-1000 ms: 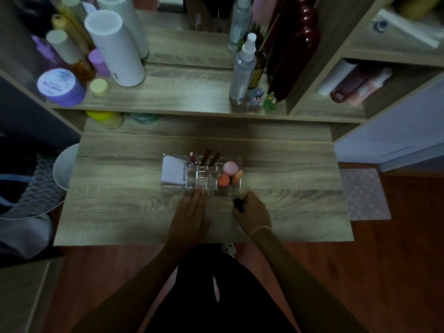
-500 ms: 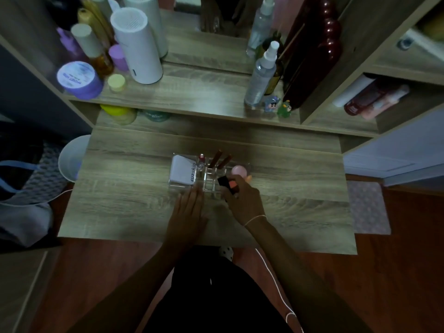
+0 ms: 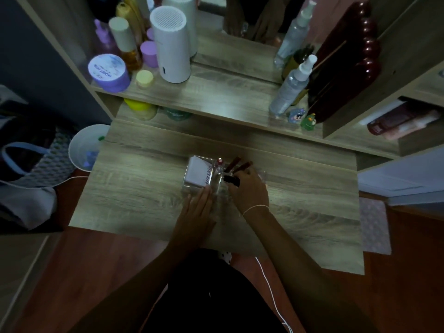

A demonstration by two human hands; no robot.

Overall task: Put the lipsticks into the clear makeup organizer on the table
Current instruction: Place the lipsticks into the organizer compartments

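— Both hands are at the box now. The left hand (image 3: 198, 207) lies flat, fingers spread and holding nothing, pressed against the near wall of the clear makeup organizer (image 3: 192, 187) to steady it.

— And the right?

— A second ago the right hand (image 3: 248, 188) was down on the table (image 3: 144, 188) picking up a black lipstick (image 3: 231, 180). It has since carried it up over the middle compartments, fingers pinched round it, tube lying sideways.

— So it isn't in yet?

— Not yet. It's above the slots, just beside the two brown tubes (image 3: 236, 164) already standing there. I'd say it needs tipping upright, then lowering.
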